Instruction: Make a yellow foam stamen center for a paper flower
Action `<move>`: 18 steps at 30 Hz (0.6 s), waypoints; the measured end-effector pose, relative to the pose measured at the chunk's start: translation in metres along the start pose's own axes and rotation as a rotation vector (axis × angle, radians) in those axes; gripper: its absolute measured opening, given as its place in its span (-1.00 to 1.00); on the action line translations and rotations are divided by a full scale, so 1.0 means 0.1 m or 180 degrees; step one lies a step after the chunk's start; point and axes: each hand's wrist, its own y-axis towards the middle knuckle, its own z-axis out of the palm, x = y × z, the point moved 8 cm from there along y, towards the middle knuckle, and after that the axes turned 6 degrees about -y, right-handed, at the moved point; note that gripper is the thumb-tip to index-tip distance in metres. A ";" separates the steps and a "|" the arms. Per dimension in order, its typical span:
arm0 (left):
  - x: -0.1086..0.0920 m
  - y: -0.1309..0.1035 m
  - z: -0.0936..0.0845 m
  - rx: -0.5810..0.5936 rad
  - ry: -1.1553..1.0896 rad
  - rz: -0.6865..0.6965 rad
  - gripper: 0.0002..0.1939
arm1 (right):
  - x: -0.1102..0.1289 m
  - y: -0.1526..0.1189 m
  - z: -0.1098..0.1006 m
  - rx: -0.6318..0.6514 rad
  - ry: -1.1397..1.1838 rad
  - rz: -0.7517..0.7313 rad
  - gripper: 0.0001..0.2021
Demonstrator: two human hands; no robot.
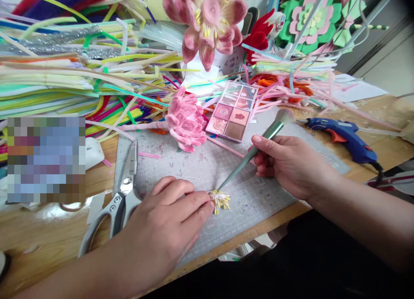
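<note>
My right hand (281, 161) is closed round a makeup brush (239, 166). Its bristles point up and away, and the thin handle end touches a small bunch of yellow-tipped flower stamens (221, 201). At the left edge of that bunch, the fingers of my left hand (177, 215) are pressed together, palm down, holding it low over the grey cutting mat (249, 221). Just beyond lie a pink pipe-cleaner flower (186, 120) with a stem and an open eyeshadow palette (231, 113).
Silver-handled scissors (121, 195) lie left of my left hand. A blue glue gun (343, 137) rests at the right. Piles of coloured pipe cleaners (48, 81) fill the back left. A large pink flower (210, 23) rises at the back, with a green paper flower (310, 20) beyond.
</note>
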 end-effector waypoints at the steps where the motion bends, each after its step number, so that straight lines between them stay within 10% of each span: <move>1: 0.00 0.00 0.00 0.0005 -0.0012 -0.0001 -0.73 | 0.01 0.00 -0.03 -0.0047 0.0047 0.0013 -0.74; 9: 0.01 -0.05 -0.10 -0.0120 -0.0238 0.0004 -0.72 | 0.17 0.02 -0.21 -0.0352 0.0802 -0.0361 -0.78; 18: 0.01 -0.03 -0.07 -0.0032 -0.0069 -0.0030 -0.72 | 0.18 -0.14 0.19 0.0397 0.0373 -0.0658 -0.80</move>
